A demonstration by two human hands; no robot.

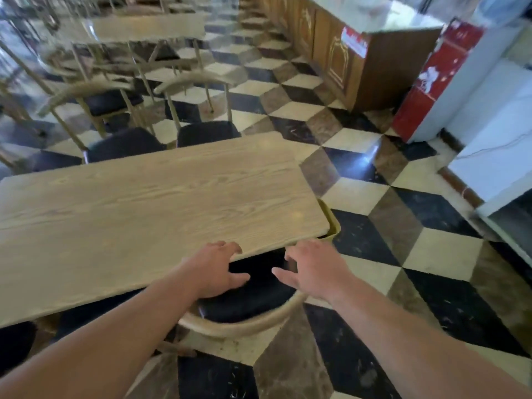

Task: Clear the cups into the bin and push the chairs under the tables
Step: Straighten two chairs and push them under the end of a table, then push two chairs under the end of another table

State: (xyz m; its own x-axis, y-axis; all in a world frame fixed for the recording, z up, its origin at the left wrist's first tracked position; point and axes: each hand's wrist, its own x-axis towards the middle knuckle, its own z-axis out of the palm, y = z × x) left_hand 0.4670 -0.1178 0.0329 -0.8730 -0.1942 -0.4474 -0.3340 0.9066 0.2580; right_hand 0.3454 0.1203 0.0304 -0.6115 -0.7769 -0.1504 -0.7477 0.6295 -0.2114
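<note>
A light wooden table [149, 214] fills the middle left of the view. A chair [244, 326] with a black seat and a curved pale wooden backrest stands at the table's near right corner, its seat partly under the top. My left hand [216, 269] hovers over the seat by the table edge, fingers spread, holding nothing. My right hand [313, 269] is beside it, open too, above the seat's right side. A yellowish bin [331, 223] peeks out from under the table's right end. No cups are visible.
Two black-seated chairs [207, 131] stand at the table's far side, with more tables and chairs [138, 30] behind. A wooden counter [339, 56] and a red and white cabinet [440, 82] line the right. The chequered floor [403, 254] lies open to the right.
</note>
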